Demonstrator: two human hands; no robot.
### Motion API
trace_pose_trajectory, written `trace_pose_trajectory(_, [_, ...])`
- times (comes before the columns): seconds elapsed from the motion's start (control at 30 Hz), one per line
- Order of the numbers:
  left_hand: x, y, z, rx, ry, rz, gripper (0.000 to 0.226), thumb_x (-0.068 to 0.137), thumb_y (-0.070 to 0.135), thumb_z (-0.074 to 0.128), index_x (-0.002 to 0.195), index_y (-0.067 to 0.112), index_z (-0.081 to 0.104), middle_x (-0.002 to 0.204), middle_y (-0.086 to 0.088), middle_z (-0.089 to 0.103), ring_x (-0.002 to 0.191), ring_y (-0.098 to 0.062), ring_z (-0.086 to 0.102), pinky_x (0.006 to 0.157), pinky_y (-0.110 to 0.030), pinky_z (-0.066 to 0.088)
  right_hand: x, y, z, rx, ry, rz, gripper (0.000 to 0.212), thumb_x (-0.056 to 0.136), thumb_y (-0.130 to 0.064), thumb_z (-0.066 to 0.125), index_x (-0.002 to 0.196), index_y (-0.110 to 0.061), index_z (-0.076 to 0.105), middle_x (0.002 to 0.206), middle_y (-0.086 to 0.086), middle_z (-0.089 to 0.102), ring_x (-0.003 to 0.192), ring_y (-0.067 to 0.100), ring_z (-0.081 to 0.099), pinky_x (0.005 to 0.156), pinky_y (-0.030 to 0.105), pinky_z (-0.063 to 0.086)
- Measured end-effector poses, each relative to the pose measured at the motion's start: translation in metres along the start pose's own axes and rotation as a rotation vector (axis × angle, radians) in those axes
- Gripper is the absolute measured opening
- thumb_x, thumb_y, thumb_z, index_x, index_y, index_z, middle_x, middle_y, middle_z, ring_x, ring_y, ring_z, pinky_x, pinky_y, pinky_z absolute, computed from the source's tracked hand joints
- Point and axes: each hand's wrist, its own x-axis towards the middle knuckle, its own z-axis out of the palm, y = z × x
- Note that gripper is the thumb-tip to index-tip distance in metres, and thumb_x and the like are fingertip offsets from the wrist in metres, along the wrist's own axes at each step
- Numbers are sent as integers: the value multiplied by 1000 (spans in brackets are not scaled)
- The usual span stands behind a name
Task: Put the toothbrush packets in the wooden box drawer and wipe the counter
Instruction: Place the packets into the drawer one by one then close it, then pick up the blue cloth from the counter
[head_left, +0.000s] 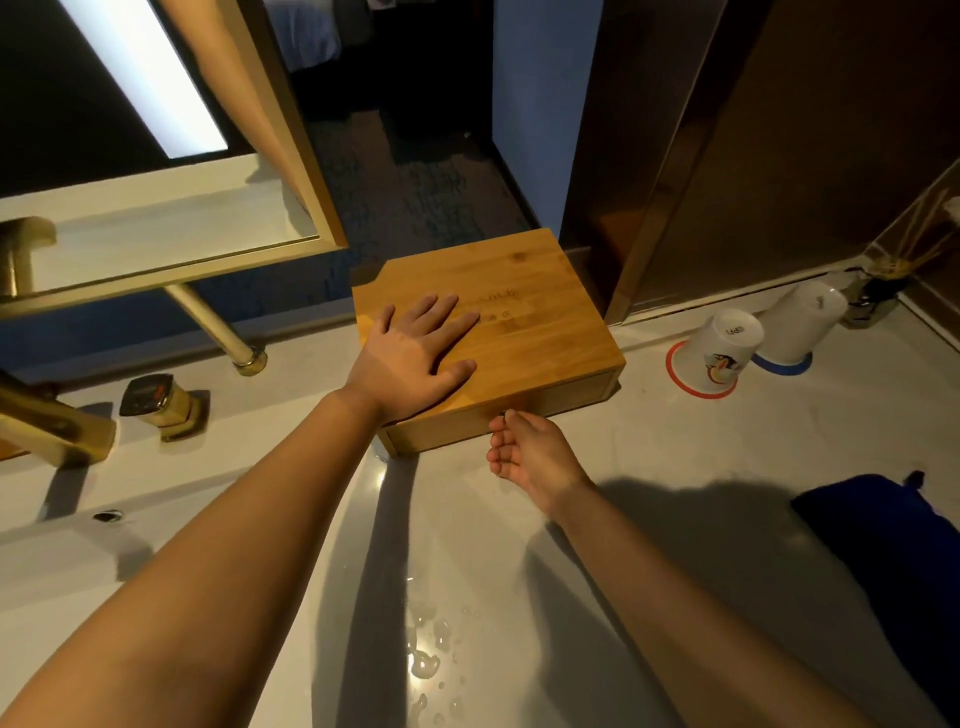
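Note:
A wooden box (540, 317) stands on the white counter (675, 452) at the middle of the view, and its drawer front (571, 397) sits flush with the box. My left hand (415, 348) lies flat on the lid with the fingers spread. My right hand (530, 452) is at the drawer front, its fingertips pinched on the small metal knob (504, 414). No toothbrush packets are in view. A dark blue cloth (883, 535) lies on the counter at the right.
Two upturned white cups (722, 353) (800, 322) stand right of the box, with a reed diffuser (878, 296) behind them. Gold taps (161, 405) and a mirror frame (208, 260) are at the left. Water drops (431, 660) lie on the counter near me.

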Motion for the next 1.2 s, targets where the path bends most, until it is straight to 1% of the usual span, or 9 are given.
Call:
trace_pose_trajectory(0.27, [-1, 0, -6, 43, -97, -18, 69, 83, 67, 10, 146, 39, 7, 160, 3, 6, 147, -20, 3, 116, -53, -1, -30, -9, -31, -348, 1, -44, 25, 93, -33, 42, 93, -18, 62, 83, 5, 63, 76, 18, 63, 75, 32, 51])
trace_pose_trajectory(0.43, [9, 11, -23, 184, -316, -84, 67, 88, 65, 13, 146, 36, -6, 160, 2, -5, 147, -23, -2, 116, -53, 7, -73, -8, -70, -715, 85, -197, 20, 89, -34, 42, 93, -25, 59, 90, -1, 64, 81, 18, 62, 76, 36, 51])
trace_pose_trajectory(0.5, [11, 24, -31, 262, -344, -153, 64, 91, 58, 24, 147, 34, 7, 159, -3, 13, 144, -29, 19, 109, -50, 29, -91, -6, -88, -1039, 150, -319, 21, 91, -30, 41, 100, -20, 57, 102, 2, 62, 90, 20, 58, 78, 35, 48])
trace_pose_trajectory(0.57, [4, 48, -39, 291, -220, -189, 50, 90, 49, 37, 135, 26, 40, 132, -8, 51, 113, -28, 54, 86, -41, 52, -107, 0, -104, -1371, 234, -485, 24, 92, -27, 40, 109, -18, 54, 110, 5, 57, 99, 22, 53, 81, 35, 45])
trace_pose_trajectory(0.67, [-30, 101, -35, 44, 25, -265, 35, 90, 41, 42, 109, 18, 59, 100, -5, 63, 84, -24, 59, 67, -36, 51, -124, 10, -127, -1595, 325, -623, 30, 93, -26, 37, 118, -18, 51, 118, 5, 54, 107, 23, 48, 89, 36, 41])
trace_pose_trajectory(0.8, [-94, 179, 0, -129, 279, -251, 35, 87, 34, 49, 111, 12, 63, 103, -10, 68, 90, -30, 64, 67, -33, 47, -138, 21, -166, -1669, 353, -661, 34, 92, -26, 44, 124, -18, 49, 125, 5, 53, 111, 24, 49, 94, 38, 42])
trace_pose_trajectory(0.97, [-151, 253, 61, -130, 155, -362, 47, 84, 40, 44, 121, 16, 59, 123, -9, 64, 108, -28, 63, 89, -40, 51, -158, 26, -230, -1748, 399, -692, 44, 61, -22, 81, 102, -18, 67, 102, 8, 69, 91, 25, 66, 73, 40, 56])
trace_pose_trajectory(1.1, [-177, 306, 92, -24, 47, -420, 53, 80, 46, 41, 127, 23, 51, 132, -8, 58, 121, -27, 56, 90, -48, 49, -164, 22, -290, -1778, 365, -664, 54, 61, -25, 81, 111, -16, 65, 118, 13, 65, 107, 30, 63, 82, 45, 54])
trace_pose_trajectory(1.2, [-185, 332, 108, -7, -2, -504, 62, 85, 53, 30, 142, 29, 32, 152, -5, 33, 141, -25, 30, 107, -53, 30, -166, 15, -326, -1767, 284, -654, 55, 76, -25, 70, 128, -16, 54, 136, 16, 52, 125, 33, 49, 97, 51, 42])
